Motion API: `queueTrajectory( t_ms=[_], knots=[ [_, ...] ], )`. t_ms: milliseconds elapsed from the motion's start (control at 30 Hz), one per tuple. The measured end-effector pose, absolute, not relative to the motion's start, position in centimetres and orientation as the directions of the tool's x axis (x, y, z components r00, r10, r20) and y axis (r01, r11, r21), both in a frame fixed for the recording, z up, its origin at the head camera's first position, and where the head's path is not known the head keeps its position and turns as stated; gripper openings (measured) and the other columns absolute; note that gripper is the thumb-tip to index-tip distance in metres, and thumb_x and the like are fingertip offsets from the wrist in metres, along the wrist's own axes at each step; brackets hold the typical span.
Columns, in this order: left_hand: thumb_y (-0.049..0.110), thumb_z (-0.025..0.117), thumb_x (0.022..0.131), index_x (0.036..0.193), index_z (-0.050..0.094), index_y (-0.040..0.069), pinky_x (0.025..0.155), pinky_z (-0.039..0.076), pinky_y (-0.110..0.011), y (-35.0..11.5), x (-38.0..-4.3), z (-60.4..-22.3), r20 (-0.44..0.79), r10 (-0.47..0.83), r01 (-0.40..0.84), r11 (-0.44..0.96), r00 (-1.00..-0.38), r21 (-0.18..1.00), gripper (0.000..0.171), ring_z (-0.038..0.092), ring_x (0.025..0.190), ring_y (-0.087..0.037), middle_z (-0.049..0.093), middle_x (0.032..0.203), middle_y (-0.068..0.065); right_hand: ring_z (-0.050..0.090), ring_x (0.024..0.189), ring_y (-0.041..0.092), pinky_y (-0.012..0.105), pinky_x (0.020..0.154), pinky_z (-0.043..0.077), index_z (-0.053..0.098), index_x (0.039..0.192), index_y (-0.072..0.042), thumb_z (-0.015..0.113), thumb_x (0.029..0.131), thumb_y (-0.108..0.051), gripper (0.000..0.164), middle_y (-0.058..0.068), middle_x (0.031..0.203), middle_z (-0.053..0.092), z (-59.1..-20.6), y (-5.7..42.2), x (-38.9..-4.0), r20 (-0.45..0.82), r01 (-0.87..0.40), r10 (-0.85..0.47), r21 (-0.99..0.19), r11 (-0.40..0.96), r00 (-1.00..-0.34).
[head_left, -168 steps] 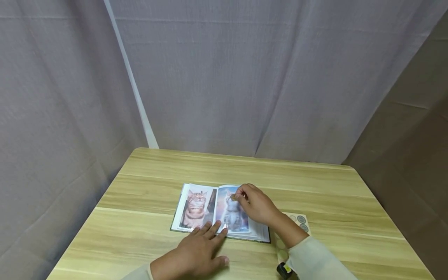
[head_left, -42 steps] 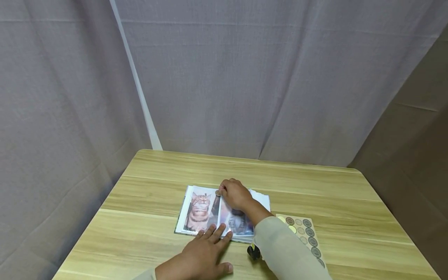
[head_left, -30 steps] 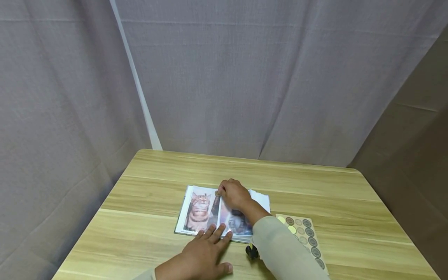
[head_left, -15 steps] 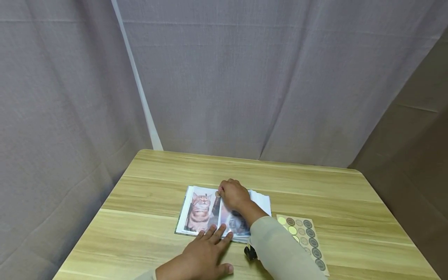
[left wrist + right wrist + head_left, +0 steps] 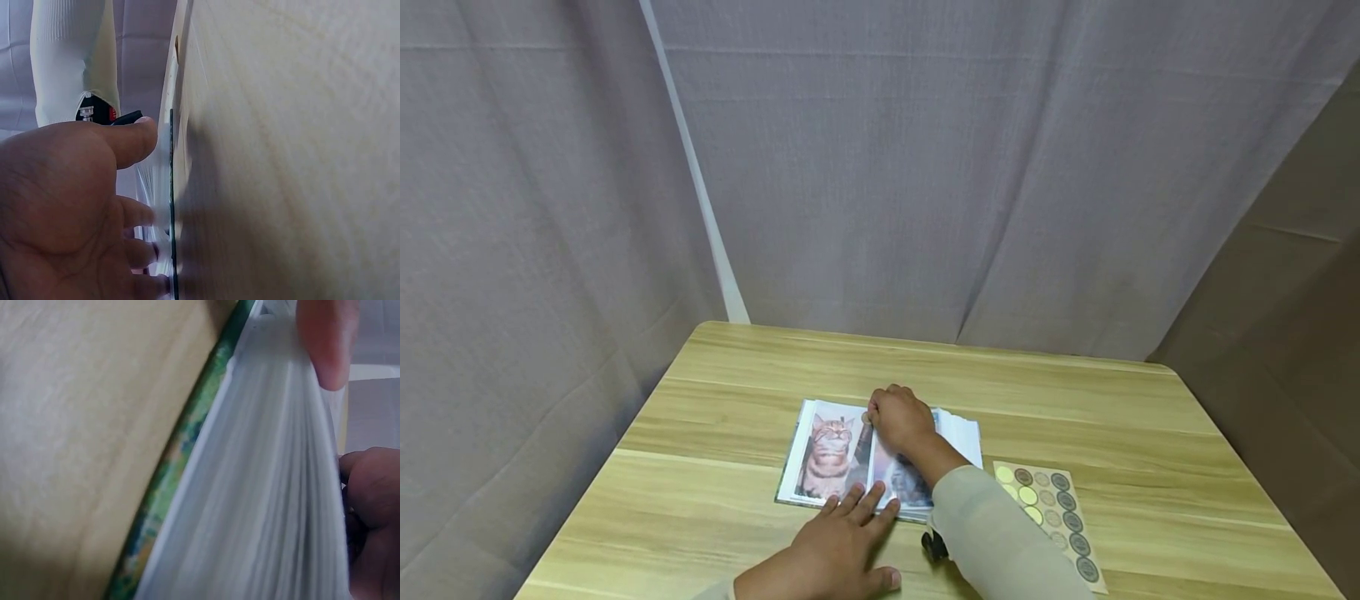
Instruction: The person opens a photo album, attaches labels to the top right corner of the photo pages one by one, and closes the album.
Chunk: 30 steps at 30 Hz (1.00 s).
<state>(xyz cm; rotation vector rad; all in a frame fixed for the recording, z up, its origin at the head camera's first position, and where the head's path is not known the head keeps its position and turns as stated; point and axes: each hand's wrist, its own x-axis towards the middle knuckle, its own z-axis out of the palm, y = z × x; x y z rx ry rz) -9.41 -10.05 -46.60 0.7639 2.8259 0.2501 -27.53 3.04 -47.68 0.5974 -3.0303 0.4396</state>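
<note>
An open photo album [image 5: 958, 437] lies on the table, with a cat photo [image 5: 827, 462] on its left page and another cat photo [image 5: 902, 483] on the right. My left hand [image 5: 831, 546] rests with spread fingers on the album's near edge. Its thumb is out to the side over the table. My right hand [image 5: 906, 421] has curled fingers at the far end of the fold, where they pinch a small round sticker [image 5: 866, 418] against the left photo's upper right corner. The right hand covers much of the right photo. In the right wrist view the album's page edges [image 5: 262, 462] fill the middle.
A sheet of round stickers [image 5: 1060, 533] lies right of the album, partly behind the right sleeve [image 5: 1000, 533]. A black wrist device [image 5: 934, 546] hangs under that sleeve. Grey curtains [image 5: 865, 183] stand behind and beside the wooden table [image 5: 1120, 417].
Since the oldest frame, my right hand has moved left with the sticker, from the right photo to the left photo's upper corner. Over the last second the hands have hardly moved.
</note>
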Motion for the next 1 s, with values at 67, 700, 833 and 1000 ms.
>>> queueTrajectory(
  t_ms=[67,700,833,1000],
  knots=[
    [0.07,0.058,0.092,0.161,0.035,0.025,0.115,0.034,-0.053,-10.0,-9.4,-46.6,-0.154,0.51,0.474,0.852,-0.846,0.22,0.085,0.028,0.151,-0.033,0.026,0.167,-0.006,0.056,0.093,0.017,0.038,0.075,0.051,0.064,0.091,-0.024,0.07,0.098,-0.033,0.013,-0.006,0.092,0.056,-47.7,3.0,-27.6,0.06,-0.369,-0.367,-0.269,0.889,-0.928],
    [0.071,0.058,0.091,0.161,0.035,0.026,0.116,0.033,-0.053,-9.9,-9.4,-46.8,-0.151,0.501,0.473,0.86,-0.852,0.191,0.085,0.028,0.151,-0.031,0.027,0.167,-0.004,0.055,0.101,0.019,0.04,0.078,0.05,0.071,0.101,-0.027,0.065,0.1,-0.038,0.012,-0.005,0.101,0.056,-47.3,3.5,-26.8,0.045,-0.43,-0.433,-0.239,0.87,-0.9],
    [0.07,0.057,0.092,0.161,0.035,0.026,0.115,0.034,-0.053,-9.9,-9.4,-46.8,-0.145,0.505,0.477,0.858,-0.851,0.192,0.085,0.028,0.151,-0.031,0.027,0.167,-0.005,0.052,0.102,0.019,0.039,0.079,0.049,0.074,0.114,-0.027,0.058,0.104,-0.035,0.02,-0.004,0.105,0.055,-46.8,4.1,-26.1,0.028,-0.496,-0.502,-0.214,0.842,-0.865],
    [0.07,0.057,0.093,0.161,0.035,0.025,0.115,0.034,-0.053,-10.0,-9.3,-46.7,-0.142,0.511,0.482,0.854,-0.848,0.193,0.085,0.029,0.151,-0.032,0.026,0.167,-0.006,0.049,0.102,0.02,0.039,0.083,0.048,0.075,0.121,-0.025,0.055,0.105,-0.031,0.026,-0.001,0.109,0.055,-46.4,5.0,-25.3,0.046,-0.578,-0.581,-0.202,0.791,-0.812]
  ],
)
